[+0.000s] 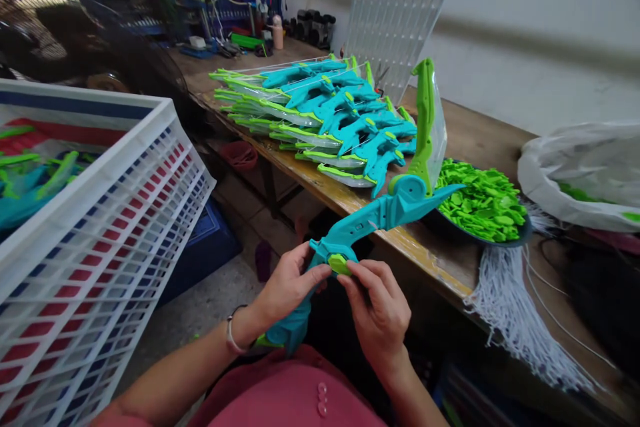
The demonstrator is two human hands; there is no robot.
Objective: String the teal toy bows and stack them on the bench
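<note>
A teal plastic toy bow (350, 230) with a green limb (425, 120) rising at its far end is held in front of my chest. My left hand (287, 287) is wrapped round its grip, the thumb beside a small green oval piece (339, 264). Thumb and fingertips of my right hand (377, 300) pinch the right edge of that green piece, which lies against the teal body. The bow's lower end (290, 330) reaches down beside my left wrist.
Stacked teal and green bows (345, 107) cover the middle of the wooden table (425, 260). At right are a bowl of green pieces (480, 203), white strings (520, 313) and a white bag (590, 167). A white crate (165, 140) holding bows stands left.
</note>
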